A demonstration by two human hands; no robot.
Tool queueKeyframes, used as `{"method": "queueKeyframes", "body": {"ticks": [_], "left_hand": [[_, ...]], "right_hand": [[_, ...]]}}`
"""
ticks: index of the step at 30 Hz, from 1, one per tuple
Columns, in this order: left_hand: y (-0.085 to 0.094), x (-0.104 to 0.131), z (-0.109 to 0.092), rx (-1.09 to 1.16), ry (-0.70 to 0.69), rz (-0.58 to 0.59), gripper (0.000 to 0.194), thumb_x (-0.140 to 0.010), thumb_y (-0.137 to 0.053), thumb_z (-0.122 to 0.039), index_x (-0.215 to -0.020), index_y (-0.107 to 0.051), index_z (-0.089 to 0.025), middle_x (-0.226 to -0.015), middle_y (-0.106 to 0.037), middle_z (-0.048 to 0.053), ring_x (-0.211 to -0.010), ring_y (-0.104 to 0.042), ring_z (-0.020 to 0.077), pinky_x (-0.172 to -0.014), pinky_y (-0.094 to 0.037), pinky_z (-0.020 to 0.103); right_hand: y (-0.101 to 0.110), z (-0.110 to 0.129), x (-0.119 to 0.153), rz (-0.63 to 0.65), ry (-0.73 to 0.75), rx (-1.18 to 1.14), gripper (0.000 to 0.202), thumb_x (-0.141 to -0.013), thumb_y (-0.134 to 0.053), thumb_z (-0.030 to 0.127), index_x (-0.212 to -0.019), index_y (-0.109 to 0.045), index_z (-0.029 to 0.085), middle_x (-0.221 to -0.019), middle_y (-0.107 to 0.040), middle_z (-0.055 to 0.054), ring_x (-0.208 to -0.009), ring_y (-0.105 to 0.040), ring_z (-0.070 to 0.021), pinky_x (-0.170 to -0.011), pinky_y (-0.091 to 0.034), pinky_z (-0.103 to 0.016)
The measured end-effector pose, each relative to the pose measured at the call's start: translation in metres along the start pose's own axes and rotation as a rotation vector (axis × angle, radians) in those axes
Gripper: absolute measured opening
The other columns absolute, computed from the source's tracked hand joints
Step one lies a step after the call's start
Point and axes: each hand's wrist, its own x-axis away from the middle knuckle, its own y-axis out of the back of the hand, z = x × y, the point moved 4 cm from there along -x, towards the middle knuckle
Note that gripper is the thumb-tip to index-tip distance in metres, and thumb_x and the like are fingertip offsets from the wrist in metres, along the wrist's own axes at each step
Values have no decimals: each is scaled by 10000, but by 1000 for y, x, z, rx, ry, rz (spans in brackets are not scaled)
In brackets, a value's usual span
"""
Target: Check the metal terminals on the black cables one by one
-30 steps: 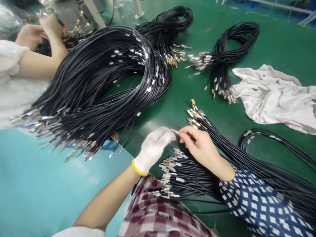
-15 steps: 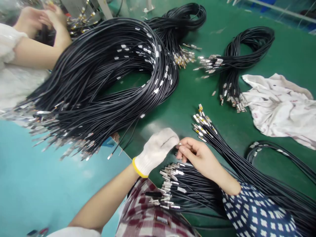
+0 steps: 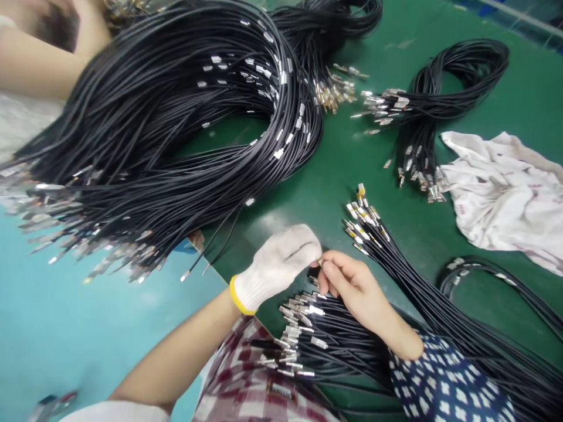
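My left hand (image 3: 281,264), in a white knitted glove with a yellow cuff, is closed in a pinch above the green table. Bare, my right hand (image 3: 352,287) pinches at the same spot, its fingertips meeting the glove. Something tiny shows between the two hands, too small to make out. Just below them lies a bundle of black cables (image 3: 343,334) with silver metal ends pointing left. Another cable bundle (image 3: 409,269) with silver and yellow ends runs beside my right hand toward the lower right.
A large looped heap of black cables (image 3: 197,193) fills the left. Smaller coils (image 3: 466,105) and a white cloth (image 3: 505,193) lie on the green table (image 3: 338,164) behind and to the right. Another person's arm (image 3: 39,64) reaches in at upper left.
The view has shifted slightly. Both hands remain pinched together at nearly the same place. The other person's arm shows lower and nearer the left edge.
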Motion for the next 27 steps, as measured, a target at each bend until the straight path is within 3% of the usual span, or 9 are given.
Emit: {"method": "queueKeyframes", "body": {"ticks": [5, 9, 12, 15, 21, 27], "left_hand": [[0, 0, 0, 19, -19, -1, 241, -984, -476, -209, -768, -581, -199, -834, -581, -25, -819, -547, 119, -801, -417, 267], [1, -1, 2, 141, 114, 40, 155, -962, -526, -243, -855, -631, -208, -892, -622, -18, -861, -574, 126, -819, -440, 262], [-4, -1, 8, 401, 228, 172, 211, -958, -528, -277, -1098, -676, -220, -1151, -677, 30, -1004, -610, 160, -881, -472, 279], [-12, -1, 14, 640, 303, 299, 328, -966, -525, -301, -1247, -662, -200, -1338, -636, 93, -1158, -600, 212, -990, -465, 329], [-21, -2, 21, 936, 328, 333, 369, -919, -622, -400, -1198, -713, -177, -1265, -668, 139, -1101, -626, 237, -974, -486, 362], [-23, -3, 16, 1013, 344, 379, 348, -913, -639, -367, -1190, -714, -170, -1218, -692, 143, -1129, -640, 248, -1004, -483, 370]], "right_hand": [[-2, 1, -2, -23, 22, -37, 278, -1023, -508, 369, -883, -664, 187, -637, -632, 17, -555, -497, -109, -544, -391, -234], [-2, 0, -2, -98, 59, -87, 269, -988, -565, 358, -809, -669, 186, -653, -637, 3, -575, -525, -120, -553, -414, -240], [-1, 2, -2, -153, 91, -88, 228, -966, -595, 336, -830, -694, 182, -631, -613, 11, -560, -517, -121, -547, -416, -242], [0, 5, -1, -196, 107, -58, 228, -958, -595, 320, -820, -707, 177, -594, -559, 23, -539, -478, -118, -529, -394, -244], [0, 4, -1, -243, 50, -41, 326, -934, -618, 438, -742, -694, 185, -627, -580, -13, -587, -495, -154, -536, -405, -265], [-1, 4, -1, -261, 35, -27, 372, -920, -622, 493, -715, -687, 189, -593, -546, -2, -536, -437, -137, -478, -354, -254]]}}
